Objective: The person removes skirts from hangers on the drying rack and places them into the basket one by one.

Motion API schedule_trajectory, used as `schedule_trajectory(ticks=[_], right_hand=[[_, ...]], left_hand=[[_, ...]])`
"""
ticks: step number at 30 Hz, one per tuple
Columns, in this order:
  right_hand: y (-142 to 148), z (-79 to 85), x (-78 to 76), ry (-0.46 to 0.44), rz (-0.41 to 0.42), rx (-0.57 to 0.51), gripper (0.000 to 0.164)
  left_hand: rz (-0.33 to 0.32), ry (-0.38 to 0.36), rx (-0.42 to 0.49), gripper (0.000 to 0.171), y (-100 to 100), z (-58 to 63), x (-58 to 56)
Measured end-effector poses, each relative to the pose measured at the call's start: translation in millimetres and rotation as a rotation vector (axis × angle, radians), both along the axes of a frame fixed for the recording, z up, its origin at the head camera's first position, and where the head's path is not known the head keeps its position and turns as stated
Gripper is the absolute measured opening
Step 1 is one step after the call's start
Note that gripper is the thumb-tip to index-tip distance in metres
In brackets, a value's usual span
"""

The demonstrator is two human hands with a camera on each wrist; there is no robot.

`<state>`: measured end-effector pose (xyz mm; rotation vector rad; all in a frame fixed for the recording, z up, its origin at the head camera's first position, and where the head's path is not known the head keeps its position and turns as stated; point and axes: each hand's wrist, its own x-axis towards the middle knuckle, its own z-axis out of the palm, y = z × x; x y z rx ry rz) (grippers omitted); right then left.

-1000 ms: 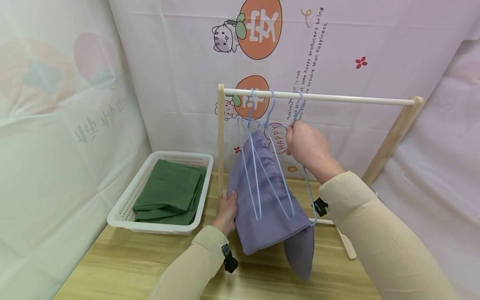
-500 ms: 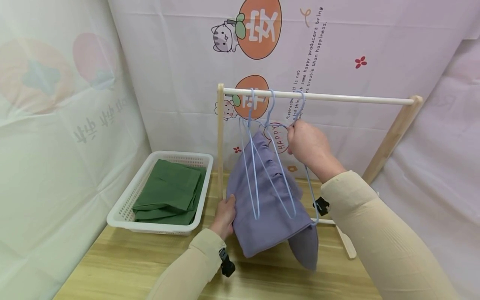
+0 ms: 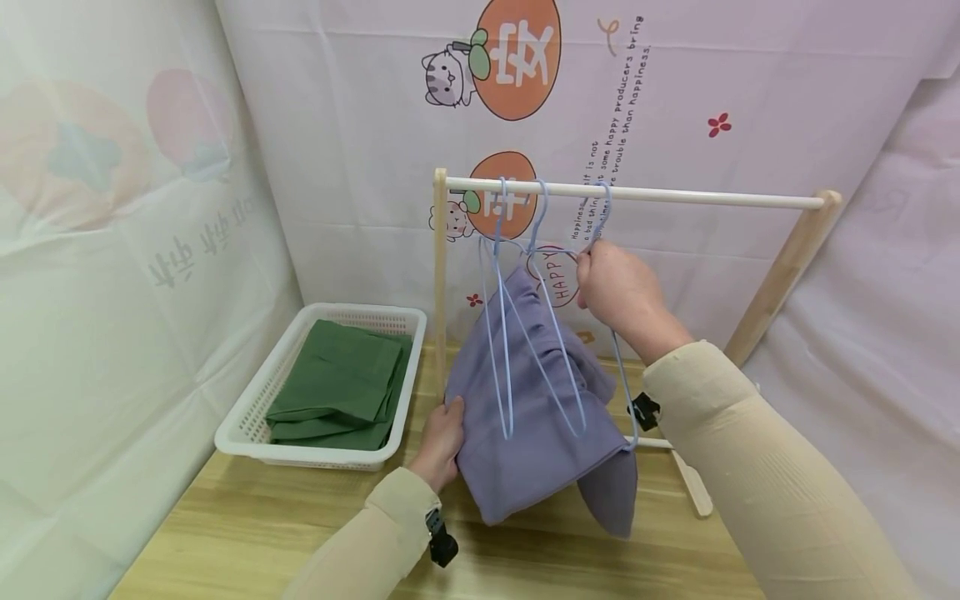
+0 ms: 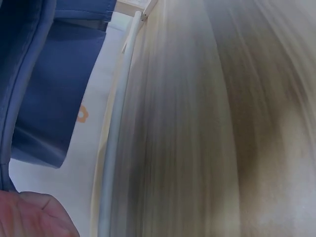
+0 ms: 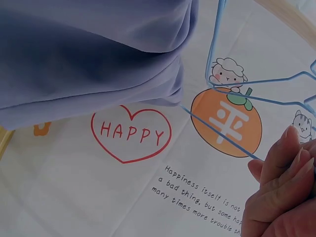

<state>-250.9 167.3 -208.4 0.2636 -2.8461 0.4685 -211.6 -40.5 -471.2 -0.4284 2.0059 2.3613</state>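
A purple garment [image 3: 525, 475] drapes over a light blue wire hanger [image 3: 606, 204], whose hook is over the white rail of a small clothes rack [image 3: 697, 197]. My right hand [image 3: 622, 287] grips this hanger just below its hook; in the right wrist view my fingers [image 5: 281, 192] are curled around the wire beside the cloth [image 5: 98, 59]. Lower down, my left hand [image 3: 440, 442] pinches the garment's left edge. In the left wrist view the cloth [image 4: 54, 89] hangs over the table, with part of the hand [image 4: 34, 217] at the bottom corner.
Two bare blue hangers [image 3: 501, 292] [image 3: 551, 308] hang on the rail in front of the garment. At left, a white plastic basket [image 3: 225, 437] holds folded green cloth [image 3: 337, 371]. Rack posts stand on the wooden table [image 3: 247, 517], with printed sheets [image 3: 360, 125] behind.
My left hand has moved slightly left and down, drawing the garment's edge with it and spreading the cloth. The right hand has barely shifted, still gripping the hanger.
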Motion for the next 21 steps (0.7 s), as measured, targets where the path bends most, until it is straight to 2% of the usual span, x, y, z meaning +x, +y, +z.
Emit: schedule_trajectory(ticks=[9,15,21], right_hand=[[4.6,0.9,0.3,-0.018,0.006,-0.001,0.034],[7.3,2.1,2.7,-0.023,0.008,0.000,0.035],[8.5,3.1,5.2,-0.029,0.008,-0.002,0.035]], left_hand=[[-0.009,0.001,-0.052,0.058,-7.0,-4.5,11.5],[-0.034,0.030,-0.068,0.056,-7.9,-2.1,19.0],[-0.025,0.040,-0.093,0.051,-9.4,2.0,29.2]])
